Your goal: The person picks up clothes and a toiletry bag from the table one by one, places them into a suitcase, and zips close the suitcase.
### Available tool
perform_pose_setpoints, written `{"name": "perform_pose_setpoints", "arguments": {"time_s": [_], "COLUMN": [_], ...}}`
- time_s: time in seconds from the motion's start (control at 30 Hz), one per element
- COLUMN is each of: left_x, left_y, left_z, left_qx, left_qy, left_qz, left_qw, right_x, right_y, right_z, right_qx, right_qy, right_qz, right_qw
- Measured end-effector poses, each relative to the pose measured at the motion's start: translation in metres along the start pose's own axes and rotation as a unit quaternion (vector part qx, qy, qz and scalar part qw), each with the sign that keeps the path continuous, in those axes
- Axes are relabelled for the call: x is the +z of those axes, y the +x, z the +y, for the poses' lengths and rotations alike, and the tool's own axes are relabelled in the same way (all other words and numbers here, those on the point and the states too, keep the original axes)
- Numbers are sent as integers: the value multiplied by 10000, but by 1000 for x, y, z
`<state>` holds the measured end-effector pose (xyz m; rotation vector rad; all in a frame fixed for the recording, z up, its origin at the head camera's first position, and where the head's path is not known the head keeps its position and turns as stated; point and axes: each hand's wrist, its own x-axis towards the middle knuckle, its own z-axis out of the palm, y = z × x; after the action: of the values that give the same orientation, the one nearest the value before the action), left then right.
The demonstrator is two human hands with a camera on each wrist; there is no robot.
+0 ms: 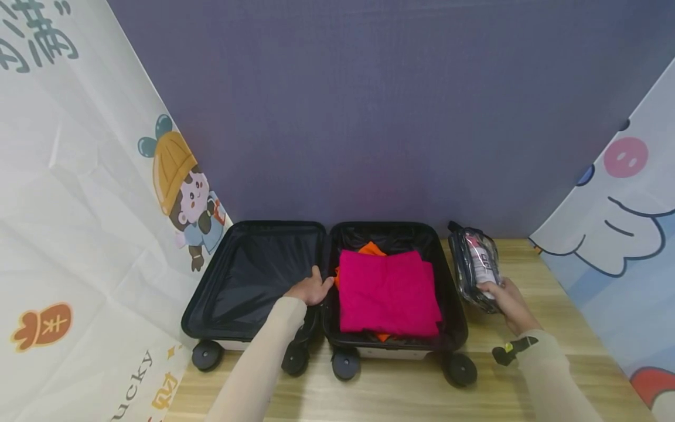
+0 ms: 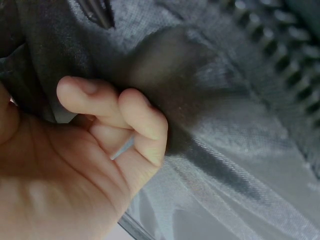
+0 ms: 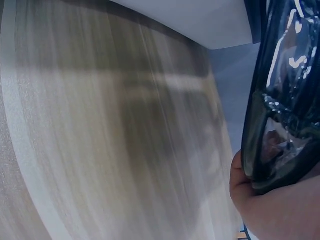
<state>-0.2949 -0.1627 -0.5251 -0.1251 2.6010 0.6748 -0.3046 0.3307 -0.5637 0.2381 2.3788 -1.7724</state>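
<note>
Two hands are at work over a small black hard-shell suitcase (image 1: 327, 275) that lies open flat on a pale wooden tabletop (image 1: 554, 351), its wheels toward the person. The left hand (image 1: 312, 288) sits at the hinge between the two halves, on the inner edge of the empty left half. In the left wrist view its fingers (image 2: 142, 120) are curled and pinch a fold of the grey sheer lining fabric (image 2: 225, 145); a thin pale sliver shows between them, too blurred to identify. The right half of the case holds a folded bright pink garment (image 1: 387, 290) lying on top of an orange piece of cloth (image 1: 371, 248) that peeks out at the far and near edges.

The right hand (image 1: 507, 299) is well apart from the left, outside the case on the table just beside its right wall. It grips the near end of a clear plastic toiletry pouch with black trim (image 1: 474, 264), which stands tilted on the tabletop and holds a white bottle with pink markings (image 1: 480, 264). In the right wrist view the pouch's black edge (image 3: 260, 130) presses into the palm.
</note>
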Motion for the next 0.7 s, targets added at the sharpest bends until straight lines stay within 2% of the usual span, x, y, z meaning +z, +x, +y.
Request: {"name": "perform_pose_setpoints", "arguments": {"time_s": [0.7], "left_x": [0], "left_y": [1], "left_z": [-1], "left_qx": [79], "left_qy": [42], "left_qz": [15], "left_qw": [10000], "right_x": [6], "right_y": [0], "right_z": [-14], "right_qx": [-301], "right_qy": [-45], "right_qz": [-77], "right_qw": [9995]}}
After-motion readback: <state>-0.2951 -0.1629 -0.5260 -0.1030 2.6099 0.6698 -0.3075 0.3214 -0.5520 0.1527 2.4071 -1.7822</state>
